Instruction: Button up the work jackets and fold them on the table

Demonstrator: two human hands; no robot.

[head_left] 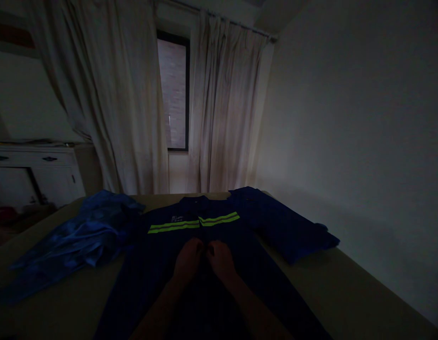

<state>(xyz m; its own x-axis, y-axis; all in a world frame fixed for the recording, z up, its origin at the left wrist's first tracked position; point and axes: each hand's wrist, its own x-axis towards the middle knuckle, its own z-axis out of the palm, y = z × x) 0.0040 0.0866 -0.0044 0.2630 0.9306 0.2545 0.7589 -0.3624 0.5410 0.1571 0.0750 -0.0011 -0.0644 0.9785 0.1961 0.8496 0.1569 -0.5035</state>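
A dark blue work jacket [158,255] with neon yellow stripes [193,223] across the chest lies spread flat on a bed [346,293], its right sleeve [293,231] stretched out. My left hand [188,262] and my right hand [221,260] rest side by side on the jacket's front middle, just below the stripes. Both hands have their fingers curled in at the centre seam. The dim light hides whether they pinch the cloth.
A lighter blue garment [77,236] lies crumpled on the bed's left side. Pale curtains [219,113] frame a window [173,89] behind the bed. A white cabinet [34,174] stands at the left. A bare wall runs along the right.
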